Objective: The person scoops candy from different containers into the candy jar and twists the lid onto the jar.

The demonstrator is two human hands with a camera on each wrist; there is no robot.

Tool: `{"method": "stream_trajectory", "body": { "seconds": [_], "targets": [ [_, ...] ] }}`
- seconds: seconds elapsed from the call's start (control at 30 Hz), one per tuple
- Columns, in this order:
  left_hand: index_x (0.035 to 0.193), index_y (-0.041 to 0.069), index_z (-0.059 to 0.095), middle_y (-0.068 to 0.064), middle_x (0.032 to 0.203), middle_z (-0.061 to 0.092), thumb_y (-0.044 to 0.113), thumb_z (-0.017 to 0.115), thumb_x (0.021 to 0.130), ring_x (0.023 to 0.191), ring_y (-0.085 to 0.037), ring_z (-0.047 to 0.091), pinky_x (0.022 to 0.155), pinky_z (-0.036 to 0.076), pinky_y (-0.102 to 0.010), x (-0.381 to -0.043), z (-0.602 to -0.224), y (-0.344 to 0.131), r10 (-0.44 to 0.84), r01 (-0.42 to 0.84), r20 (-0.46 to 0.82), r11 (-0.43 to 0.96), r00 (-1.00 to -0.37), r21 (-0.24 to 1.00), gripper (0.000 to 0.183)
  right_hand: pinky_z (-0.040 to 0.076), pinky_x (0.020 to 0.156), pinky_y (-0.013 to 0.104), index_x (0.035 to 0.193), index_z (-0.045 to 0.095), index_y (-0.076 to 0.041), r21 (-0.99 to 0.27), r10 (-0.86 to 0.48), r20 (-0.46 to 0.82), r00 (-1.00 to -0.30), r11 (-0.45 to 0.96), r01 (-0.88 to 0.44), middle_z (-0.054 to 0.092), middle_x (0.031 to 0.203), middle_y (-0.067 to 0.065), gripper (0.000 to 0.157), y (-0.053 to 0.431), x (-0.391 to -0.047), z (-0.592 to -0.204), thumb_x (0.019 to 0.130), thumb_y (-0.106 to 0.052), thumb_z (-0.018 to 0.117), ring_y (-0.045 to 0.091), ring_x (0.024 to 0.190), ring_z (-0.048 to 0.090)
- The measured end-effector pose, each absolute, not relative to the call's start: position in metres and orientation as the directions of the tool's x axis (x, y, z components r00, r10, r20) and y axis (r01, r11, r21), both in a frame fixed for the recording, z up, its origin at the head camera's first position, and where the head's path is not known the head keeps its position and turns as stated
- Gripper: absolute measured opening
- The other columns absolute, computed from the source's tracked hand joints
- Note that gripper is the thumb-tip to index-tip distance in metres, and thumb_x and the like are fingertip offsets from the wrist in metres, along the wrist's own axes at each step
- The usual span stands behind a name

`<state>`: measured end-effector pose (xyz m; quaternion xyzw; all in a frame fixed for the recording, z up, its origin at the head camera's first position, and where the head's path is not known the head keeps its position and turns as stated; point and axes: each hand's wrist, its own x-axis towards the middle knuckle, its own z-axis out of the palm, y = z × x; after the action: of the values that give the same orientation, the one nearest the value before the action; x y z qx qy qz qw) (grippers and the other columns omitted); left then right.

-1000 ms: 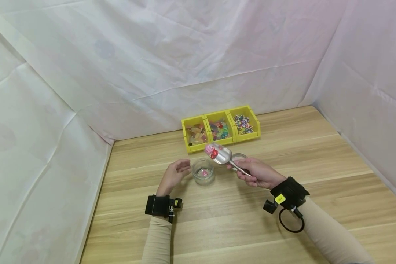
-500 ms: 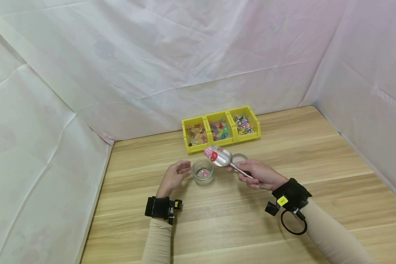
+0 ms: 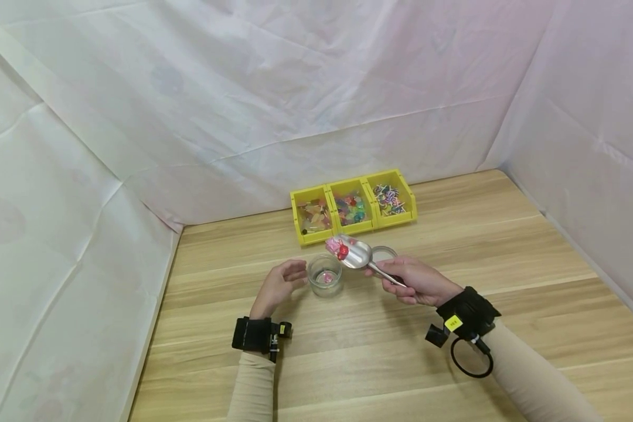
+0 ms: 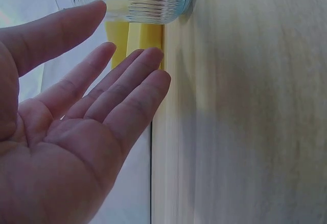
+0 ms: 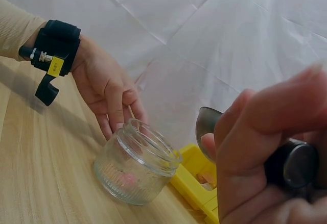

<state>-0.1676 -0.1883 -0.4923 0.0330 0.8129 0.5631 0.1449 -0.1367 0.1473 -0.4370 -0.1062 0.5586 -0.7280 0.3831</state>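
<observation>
My right hand (image 3: 419, 280) grips the handle of a metal scoop (image 3: 357, 255). Pink and red wrapped candies (image 3: 340, 247) lie near the scoop's front lip, which is held above the table just right of and behind a glass jar (image 3: 325, 286). One pink candy (image 5: 127, 180) sits at the bottom of the jar, which stands upright without a lid. My left hand (image 3: 281, 285) is beside the jar on its left, fingers extended and relaxed. In the left wrist view the palm (image 4: 56, 157) holds nothing, and the jar's ribbed glass shows beyond the thumb.
Three joined yellow bins (image 3: 329, 233) stand at the back near the white fabric wall (image 3: 274, 88). They hold wrapped candies and, at the right, small striped lollipops (image 3: 389, 199). A round clear lid (image 3: 385, 253) lies on the wooden table (image 3: 348, 363) behind the right hand.
The right hand and scoop have shifted slightly toward me and to the right, candies still on the scoop. The left hand has dropped very slightly; the jar has stayed in place.
</observation>
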Motion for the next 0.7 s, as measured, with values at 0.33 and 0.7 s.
{"method": "stream_trajectory", "body": {
  "seconds": [0.33,0.7],
  "targets": [
    [0.136,0.002,0.055,-0.021,0.136,0.058,-0.003,0.070,0.087,0.127,-0.038,0.055,0.105,0.047,-0.051,-0.1679,-0.4947,-0.1873,0.258,-0.130,-0.228,0.349,-0.939,0.928,0.051,0.040,0.038,0.015,0.125,0.057,0.001,-0.909,-0.691,-0.247,-0.679,-0.078,0.410,0.052,0.066,-0.006,0.042,0.1481,-0.1359,-0.4400,0.107,-0.033,0.042,-0.001,0.041,0.041],
    [0.141,0.008,0.052,-0.017,0.139,0.057,0.005,0.078,0.082,0.128,-0.034,0.055,0.103,0.050,-0.044,-0.1664,-0.4966,-0.1873,0.354,-0.114,-0.232,0.324,-0.906,0.939,0.064,0.039,0.037,0.015,0.124,0.059,0.001,-0.910,-0.696,-0.259,-0.670,-0.056,0.410,0.052,0.063,-0.007,0.042,0.1475,-0.1359,-0.4400,0.107,-0.034,0.043,-0.002,0.040,0.043]
  ]
}}
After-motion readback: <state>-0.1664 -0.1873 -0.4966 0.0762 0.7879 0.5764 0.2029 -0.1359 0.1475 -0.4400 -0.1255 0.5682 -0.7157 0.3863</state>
